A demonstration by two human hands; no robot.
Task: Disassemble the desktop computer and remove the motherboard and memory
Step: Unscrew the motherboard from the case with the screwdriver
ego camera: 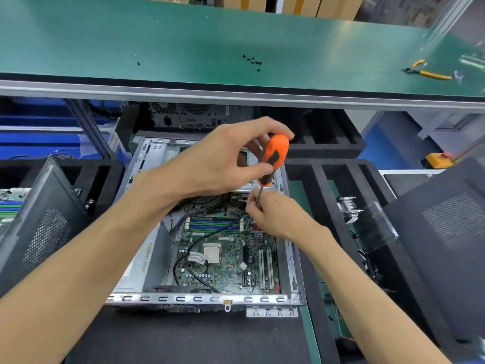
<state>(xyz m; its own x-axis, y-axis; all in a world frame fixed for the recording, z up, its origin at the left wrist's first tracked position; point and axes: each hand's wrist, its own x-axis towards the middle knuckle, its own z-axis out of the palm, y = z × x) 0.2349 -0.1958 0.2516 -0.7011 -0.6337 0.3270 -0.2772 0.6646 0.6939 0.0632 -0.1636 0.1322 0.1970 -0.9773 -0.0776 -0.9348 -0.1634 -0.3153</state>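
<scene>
We've got the board still lying flat in the open case, dead centre of view, mem slots at its 12 o'clock edge; whether sticks are seated in them we can't tell. Our left hand curls round the orange driver handle w/ thumb and fingers; our right hand pinches the shaft low down, guiding the tip to a screw we judge sits near the board's 1 o'clock corner. To do this well: keep the shaft plumb over the screw, press down before turning, let the right fingers only steady, not drag, and keep the tip off the black cables and nearby parts. Lift the freed screw out so it doesn't drop under the board; the loose screws on the green shelf at 12 o'clock suggest a spot. Hidden: the tip and screw head sit behind our right hand, so seating is unconfirmed. Far end of the case is covered by the left hand. Pliers at 2 o'clock are blurred; a second board at 9 o'clock is cut off.
</scene>
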